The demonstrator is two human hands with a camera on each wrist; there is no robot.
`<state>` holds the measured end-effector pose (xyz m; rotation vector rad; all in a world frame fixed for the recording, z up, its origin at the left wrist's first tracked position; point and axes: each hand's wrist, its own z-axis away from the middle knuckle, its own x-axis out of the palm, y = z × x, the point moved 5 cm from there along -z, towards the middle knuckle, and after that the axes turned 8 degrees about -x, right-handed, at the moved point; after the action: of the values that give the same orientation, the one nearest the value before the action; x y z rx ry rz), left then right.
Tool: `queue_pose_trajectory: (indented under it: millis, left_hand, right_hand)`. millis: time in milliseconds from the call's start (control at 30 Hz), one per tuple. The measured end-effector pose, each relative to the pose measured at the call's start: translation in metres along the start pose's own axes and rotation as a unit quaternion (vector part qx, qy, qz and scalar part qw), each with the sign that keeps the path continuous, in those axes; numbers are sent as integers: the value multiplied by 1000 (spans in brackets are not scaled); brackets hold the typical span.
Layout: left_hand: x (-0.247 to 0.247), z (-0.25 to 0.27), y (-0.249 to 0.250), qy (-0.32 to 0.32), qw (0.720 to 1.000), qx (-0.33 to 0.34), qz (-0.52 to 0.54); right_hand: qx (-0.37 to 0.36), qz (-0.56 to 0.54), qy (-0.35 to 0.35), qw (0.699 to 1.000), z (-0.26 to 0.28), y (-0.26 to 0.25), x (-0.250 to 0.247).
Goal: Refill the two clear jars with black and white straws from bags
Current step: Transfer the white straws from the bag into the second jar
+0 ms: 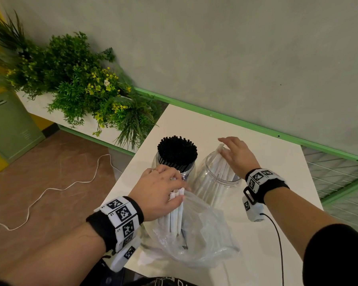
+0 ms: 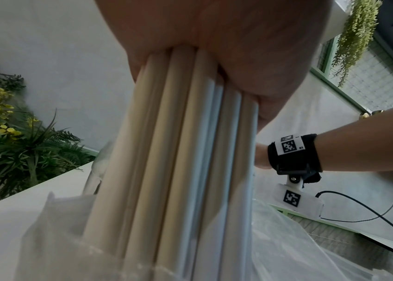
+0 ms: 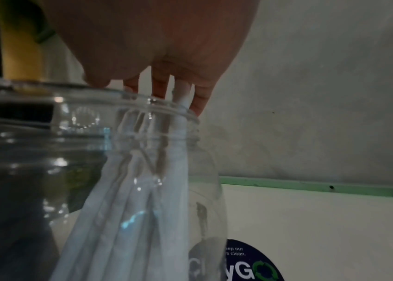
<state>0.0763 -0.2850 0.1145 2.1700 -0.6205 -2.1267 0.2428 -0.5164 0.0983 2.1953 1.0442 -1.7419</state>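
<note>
Two clear jars stand on the white table point(image 1: 273, 162). The left jar point(image 1: 186, 172) is packed with black straws point(image 1: 177, 149). The right jar point(image 1: 217, 182) point(image 3: 94, 142) holds several white straws point(image 1: 219, 168) point(image 3: 130, 209) leaning against its far rim. My right hand point(image 1: 234, 154) point(image 3: 166, 91) hovers over that jar's mouth with fingers spread and straight, touching the straw tops. My left hand point(image 1: 163, 188) grips a bundle of white straws point(image 1: 177, 211) point(image 2: 178, 161) by their upper ends; their lower ends stand inside a clear plastic bag point(image 1: 201, 234) point(image 2: 298, 247) near the front edge.
A planter of green plants with yellow flowers point(image 1: 81, 85) stands left of the table. A green-trimmed grey wall point(image 1: 236, 58) runs behind it. A white cord point(image 1: 60, 188) lies on the brown floor. A black cable point(image 1: 277, 240) trails from my right wristband. A round dark sticker point(image 3: 245, 264) lies on the table.
</note>
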Motion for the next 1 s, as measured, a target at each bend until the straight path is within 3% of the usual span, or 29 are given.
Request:
queue_pose_trajectory:
  millis: [133, 333, 467, 700, 1000]
  left_hand:
    - [-1, 0, 0, 11, 1000, 1, 11]
    - [0, 0, -1, 25, 1000, 9, 14]
    - [0, 0, -1, 26, 1000, 11, 10]
    - [-1, 0, -2, 30, 999, 14, 13]
    - [0, 1, -3, 32, 999, 24, 16]
  right_hand:
    - [-7, 43, -63, 997, -12, -5, 14]
    - [-10, 19, 64, 998, -10, -7, 10]
    - [36, 1, 128, 991, -12, 0, -9]
    - [96, 31, 22, 995, 3, 12, 2]
    - [113, 61, 69, 989, 32, -3, -4]
